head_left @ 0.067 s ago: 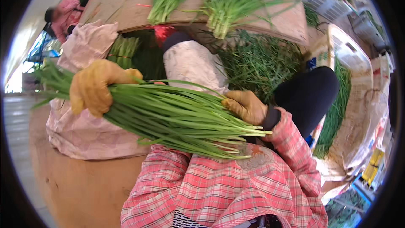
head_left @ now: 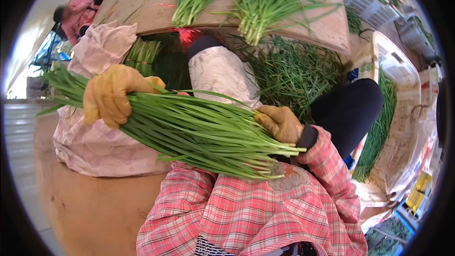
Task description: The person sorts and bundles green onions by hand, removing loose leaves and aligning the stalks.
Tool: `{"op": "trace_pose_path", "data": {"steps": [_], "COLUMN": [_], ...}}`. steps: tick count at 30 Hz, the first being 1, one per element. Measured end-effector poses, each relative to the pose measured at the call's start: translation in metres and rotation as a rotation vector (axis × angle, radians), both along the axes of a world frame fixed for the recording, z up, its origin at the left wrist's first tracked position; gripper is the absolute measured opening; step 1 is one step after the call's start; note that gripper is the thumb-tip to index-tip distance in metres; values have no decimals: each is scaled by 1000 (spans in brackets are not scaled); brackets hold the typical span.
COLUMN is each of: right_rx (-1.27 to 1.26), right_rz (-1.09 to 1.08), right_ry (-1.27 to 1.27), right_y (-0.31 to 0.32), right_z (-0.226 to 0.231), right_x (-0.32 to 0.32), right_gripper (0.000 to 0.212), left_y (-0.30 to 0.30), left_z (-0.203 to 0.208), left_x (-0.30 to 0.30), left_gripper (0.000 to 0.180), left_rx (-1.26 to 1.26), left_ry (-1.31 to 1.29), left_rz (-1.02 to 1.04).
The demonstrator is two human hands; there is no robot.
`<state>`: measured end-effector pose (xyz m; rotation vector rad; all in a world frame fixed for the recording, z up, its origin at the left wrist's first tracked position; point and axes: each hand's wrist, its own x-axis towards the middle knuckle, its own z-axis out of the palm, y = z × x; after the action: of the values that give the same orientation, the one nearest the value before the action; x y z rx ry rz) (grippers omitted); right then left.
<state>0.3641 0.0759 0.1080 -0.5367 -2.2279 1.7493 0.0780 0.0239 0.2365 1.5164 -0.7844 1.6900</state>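
Observation:
A large loose bunch of garlic chives [head_left: 199, 130] lies across my lap, its leafy tips to the left and pale stem ends to the right. My left hand [head_left: 116, 95], in a worn yellow glove, is wrapped round the leafy part. My right hand [head_left: 283, 122], gloved alike, is closed at the upper edge of the bunch near the stem ends, thumb and fingers pinching some stalks; exactly how many is hidden. Past the hands, two smaller bunches of chives, one at left [head_left: 196, 0] and one at right [head_left: 263, 12], rest on a wooden board.
The wooden board [head_left: 142, 4] spans the far side. Loose green leaves [head_left: 298, 73] lie heaped beneath it. Tied bundles [head_left: 143, 54] stand beside a pink cloth [head_left: 102, 50]. At right is a white crate [head_left: 395, 57] holding more greens. Another person [head_left: 76, 16] sits far left.
The whole view has shifted slightly, moving the scene a little to the right. Both hands keep their hold on the chives.

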Motion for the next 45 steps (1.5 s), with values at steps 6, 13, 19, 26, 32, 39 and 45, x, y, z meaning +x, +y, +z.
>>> {"op": "trace_pose_path", "data": {"steps": [6,13,19,26,32,39,45], "right_rx": [312,125,-124,-452,-992,-917,-852], "right_rz": [-219,-36,66,-142,-230,-138,-247], "right_ry": [-217,96,543,559,793,970,1119], "right_y": [25,64,44,60,66,94,120], "right_z": [-38,34,49,54,4,10,8], "right_x": [62,56,-17,-8,15,37,26], "right_gripper": [13,93,118,83,72,89,61], "left_y": [2,45,91,146,209,188,83], "left_z": [-7,-5,12,39,-24,-61,-159], "left_x": [-10,-3,44,142,161,136,145], "left_gripper": [20,32,19,31,23,60,95], "left_rx": [74,-103,-625,-1294,-270,-1480,-1491], "left_ry": [97,218,303,748,1051,694,754], "left_rz": [-33,-16,20,514,1158,123,-193]}}
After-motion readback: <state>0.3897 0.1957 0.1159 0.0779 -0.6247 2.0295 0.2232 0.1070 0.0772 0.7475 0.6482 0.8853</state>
